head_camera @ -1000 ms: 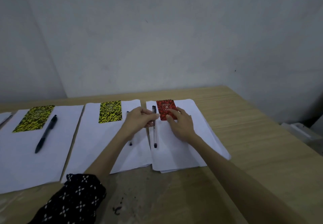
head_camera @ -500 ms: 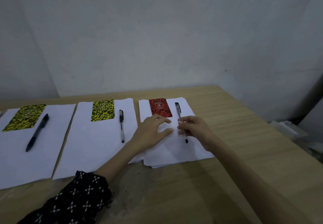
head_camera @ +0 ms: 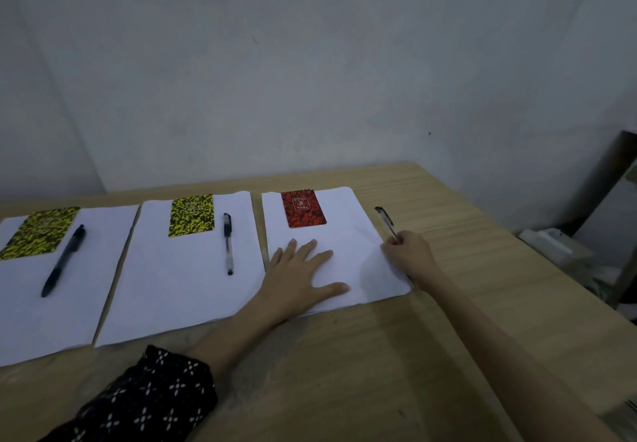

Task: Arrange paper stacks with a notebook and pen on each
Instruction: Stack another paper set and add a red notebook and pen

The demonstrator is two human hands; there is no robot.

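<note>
A: Dim, with a cool grey cast over the wall (head_camera: 310, 62); the corners fall darker, most at the lower right

B: Shadows?

A: Soft ones. A faint smudge lies on the right-hand paper stack (head_camera: 344, 259), just left of the right hand (head_camera: 408, 257). No glare on the surface (head_camera: 379, 372)

B: Sharpness?

A: Soft all over. The pen (head_camera: 386, 221) in that hand is smeared, and the sleeve (head_camera: 138, 403) at lower left is blurred. The surface's far edge bows: wide-angle bend

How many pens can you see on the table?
3. A dark pen lies on the left paper stack, a second pen on the middle stack, and the third pen is held in the right hand just off the right stack's edge. Any beyond the left edge are out of view.
</note>
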